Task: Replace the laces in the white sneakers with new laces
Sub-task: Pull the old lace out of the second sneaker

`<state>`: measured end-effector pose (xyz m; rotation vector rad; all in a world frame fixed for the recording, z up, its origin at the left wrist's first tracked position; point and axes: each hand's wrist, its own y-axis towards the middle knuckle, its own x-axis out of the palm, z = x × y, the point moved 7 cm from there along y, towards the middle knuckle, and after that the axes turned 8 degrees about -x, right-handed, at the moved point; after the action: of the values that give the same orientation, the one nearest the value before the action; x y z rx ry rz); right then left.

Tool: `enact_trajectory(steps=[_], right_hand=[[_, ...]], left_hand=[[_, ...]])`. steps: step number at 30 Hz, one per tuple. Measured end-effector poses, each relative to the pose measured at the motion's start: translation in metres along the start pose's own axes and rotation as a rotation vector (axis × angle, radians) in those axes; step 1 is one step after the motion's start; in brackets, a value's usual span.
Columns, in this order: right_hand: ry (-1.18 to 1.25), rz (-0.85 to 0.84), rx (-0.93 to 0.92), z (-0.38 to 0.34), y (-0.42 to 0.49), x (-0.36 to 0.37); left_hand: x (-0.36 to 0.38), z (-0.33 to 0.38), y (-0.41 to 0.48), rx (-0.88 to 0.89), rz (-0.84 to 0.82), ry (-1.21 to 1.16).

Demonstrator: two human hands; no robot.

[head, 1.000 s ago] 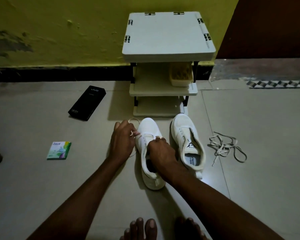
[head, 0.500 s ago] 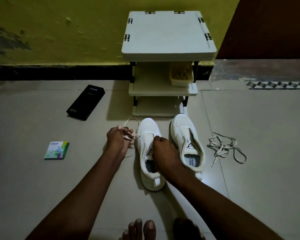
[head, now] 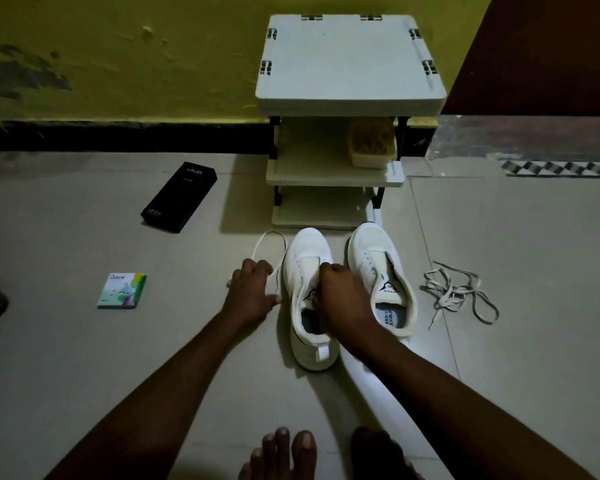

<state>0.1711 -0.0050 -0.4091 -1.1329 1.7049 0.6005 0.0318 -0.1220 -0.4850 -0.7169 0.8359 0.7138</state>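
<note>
Two white sneakers stand side by side on the floor, toes toward the rack. My right hand [head: 340, 296] rests over the left sneaker [head: 307, 258], its fingers curled on the top of the tongue. Just left of that shoe, my left hand [head: 252, 292] holds a white lace [head: 269, 237]; the lace loops out on the floor beyond the hand and runs back along the shoe's side. The right sneaker [head: 378, 258] has no lace and its insole shows. A loose tangled lace [head: 459, 292] lies on the floor to the right of the shoes.
A white three-tier rack [head: 349, 64] stands against the yellow wall just beyond the shoes, with a small tub [head: 371, 147] on its middle shelf. A black phone box [head: 179, 197] and a small green packet [head: 122, 291] lie at the left. My bare toes [head: 284, 452] show at the bottom edge.
My left hand drew the lace out to the left of the shoe, then dropped lower beside the shoe's side. My right hand stayed on the tongue.
</note>
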Motion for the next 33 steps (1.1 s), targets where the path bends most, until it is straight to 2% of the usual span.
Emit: enact_trajectory(steps=[5,7,9,13,16,19,23,26,29,33], right_hand=[[0.123,0.108,-0.029,0.005,0.003,-0.004],[0.242,0.232,-0.04,0.007,0.006,-0.014],[0.399,0.323,-0.027,0.01,0.01,-0.024],[0.742,0.259,-0.065,0.012,0.022,-0.034],[1.055,0.232,-0.127,0.014,0.021,-0.055],[1.389,0.222,-0.047,0.03,0.007,-0.07],[1.603,0.248,0.115,0.067,-0.018,-0.08],[1.578,0.387,0.303,0.117,-0.043,-0.082],[1.407,0.554,0.452,0.173,-0.069,-0.082],[1.24,0.73,0.57,0.228,-0.093,-0.086]], left_hand=[[0.0,-0.002,0.0,0.005,0.07,-0.033],[-0.019,0.006,-0.004,0.0,0.101,-0.207],[-0.047,0.03,-0.015,0.085,0.129,-0.378],[-0.088,0.104,-0.041,0.327,-0.016,-0.615],[-0.106,0.159,-0.056,0.427,-0.071,-0.74],[-0.112,0.202,-0.06,0.446,-0.086,-0.872],[-0.093,0.239,-0.05,0.362,-0.118,-0.945],[-0.06,0.265,-0.036,0.283,-0.144,-0.944],[-0.009,0.295,-0.026,0.203,-0.206,-0.876],[0.053,0.319,-0.024,0.108,-0.338,-0.822]])
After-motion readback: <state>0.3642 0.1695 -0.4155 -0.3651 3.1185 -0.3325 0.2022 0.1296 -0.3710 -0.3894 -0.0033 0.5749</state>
